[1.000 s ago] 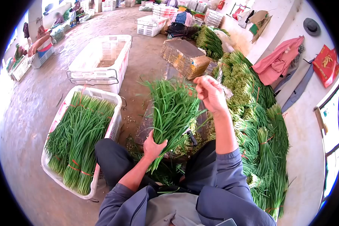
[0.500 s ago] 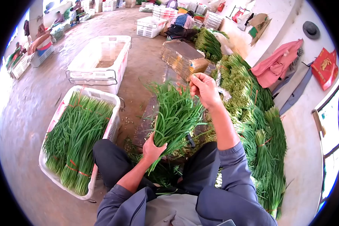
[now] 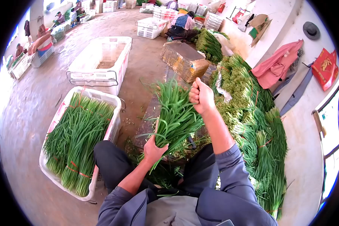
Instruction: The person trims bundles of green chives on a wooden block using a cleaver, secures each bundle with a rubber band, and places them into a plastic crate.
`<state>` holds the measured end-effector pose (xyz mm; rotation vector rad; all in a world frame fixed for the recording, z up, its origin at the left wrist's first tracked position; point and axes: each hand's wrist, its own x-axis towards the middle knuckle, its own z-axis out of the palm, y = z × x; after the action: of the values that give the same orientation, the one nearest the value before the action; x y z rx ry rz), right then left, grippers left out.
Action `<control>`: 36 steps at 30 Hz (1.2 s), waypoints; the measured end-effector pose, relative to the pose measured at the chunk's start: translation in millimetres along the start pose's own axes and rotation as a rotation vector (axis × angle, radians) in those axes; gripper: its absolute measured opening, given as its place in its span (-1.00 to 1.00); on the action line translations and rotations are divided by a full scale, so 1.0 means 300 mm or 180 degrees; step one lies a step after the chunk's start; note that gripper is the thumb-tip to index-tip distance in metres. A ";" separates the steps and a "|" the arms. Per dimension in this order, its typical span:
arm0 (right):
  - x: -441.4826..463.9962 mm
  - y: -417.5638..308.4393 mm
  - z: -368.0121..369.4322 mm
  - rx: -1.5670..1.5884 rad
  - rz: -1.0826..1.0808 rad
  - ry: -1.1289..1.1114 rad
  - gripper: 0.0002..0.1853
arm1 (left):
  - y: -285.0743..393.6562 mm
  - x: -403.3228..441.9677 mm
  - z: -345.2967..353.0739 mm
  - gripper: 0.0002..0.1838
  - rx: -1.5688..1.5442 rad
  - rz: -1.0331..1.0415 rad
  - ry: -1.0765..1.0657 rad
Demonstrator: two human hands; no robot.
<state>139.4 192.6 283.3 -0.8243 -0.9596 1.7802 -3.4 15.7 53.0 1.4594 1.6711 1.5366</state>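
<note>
My left hand (image 3: 154, 150) is wrapped round the lower part of a loose bunch of green chives (image 3: 177, 115), whose long leaves fan out upward above my lap. Beside the upper right of the bunch, my right hand (image 3: 202, 97) is raised and closed in a fist. Whatever it holds, if anything, is hidden by the curled fingers. To my left, tied bundles of chives (image 3: 79, 132) lie in a white plastic crate (image 3: 116, 120). A dark-handled tool (image 3: 192, 142), mostly covered, lies beneath the bunch among leaf scraps.
Long stacks of green bundles (image 3: 248, 124) line the wall on my right. A taped cardboard box (image 3: 184, 60) stands ahead, and a white crate (image 3: 90, 75) is front left. Several people are farther off, one person (image 3: 182, 26) near more stalks. Clothes (image 3: 278, 64) hang on the wall.
My right hand has turned and its fingers have curled from a pinch into a fist, a little lower. The left hand keeps its hold on the bunch. The person ahead has shifted posture.
</note>
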 end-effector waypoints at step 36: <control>0.027 -0.196 -0.007 -0.1169 -0.0297 -0.0400 -0.78 | -0.008 -0.023 0.002 -0.44 0.0129 0.0059 -0.0198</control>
<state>162.2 216.5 332.5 -0.8834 -1.4131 1.6129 -1.4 10.4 48.4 1.5316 1.6663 1.4597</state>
